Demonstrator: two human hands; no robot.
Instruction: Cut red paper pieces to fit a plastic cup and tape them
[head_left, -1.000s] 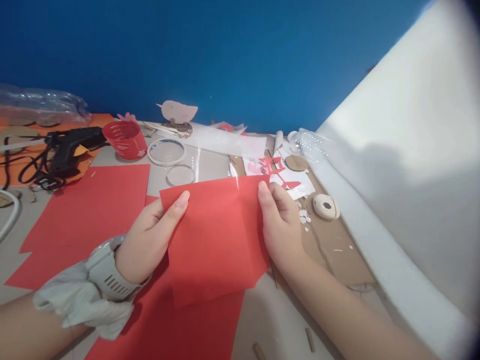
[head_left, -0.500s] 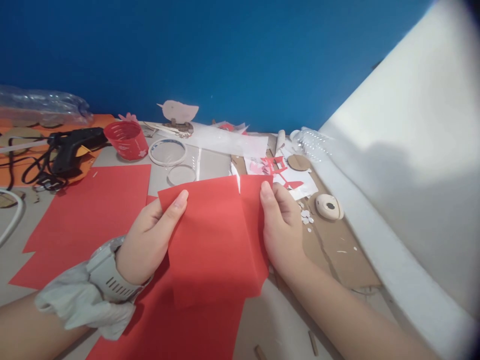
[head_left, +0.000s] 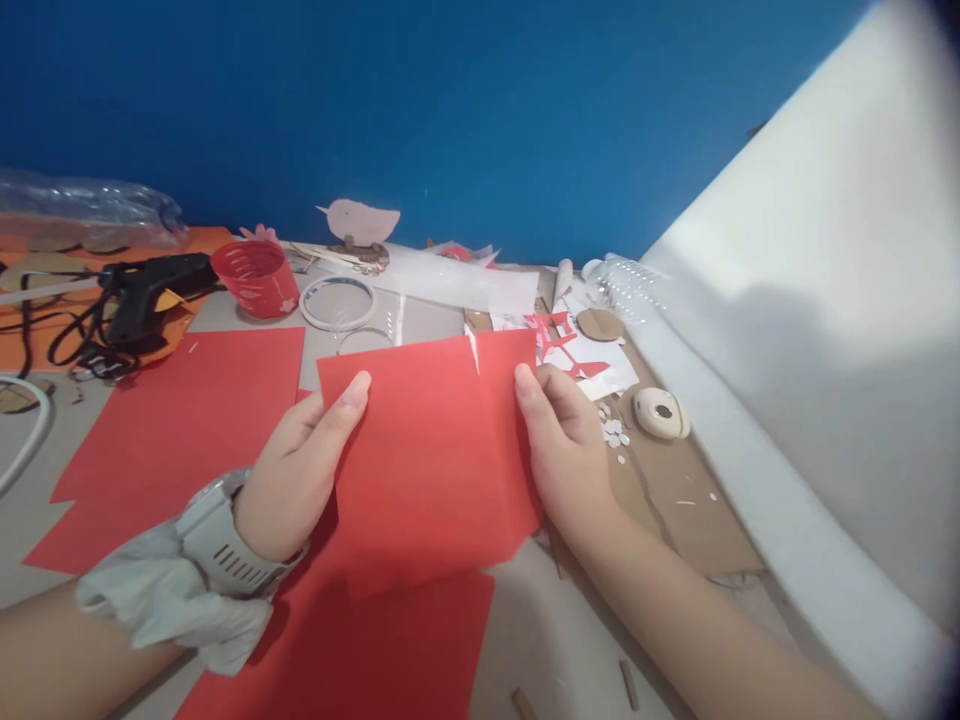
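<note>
A sheet of red paper [head_left: 416, 460] is held up in front of me, with a short split at its top edge and a crease running down from it. My left hand [head_left: 304, 470] pinches its left edge, thumb on the front face. On the right edge my right hand [head_left: 562, 450] grips the narrower strip beside the crease, thumb also in front. Fingers behind the paper are hidden. Beneath it lies another red sheet [head_left: 390, 660], and more red paper [head_left: 195, 410] is spread to the left.
A black glue gun [head_left: 161, 290] with a tangled cord lies at left, near a red cup [head_left: 255, 280] and a white ring [head_left: 337, 303]. Right of my hands are a white hole punch-like device [head_left: 660, 413], cardboard [head_left: 697, 510] and red paper scraps [head_left: 559, 335]. A blue wall stands behind.
Both hands have raised the red paper slightly, so its top edge sits higher and covers more of the clear ring behind. Both grips stay the same.
</note>
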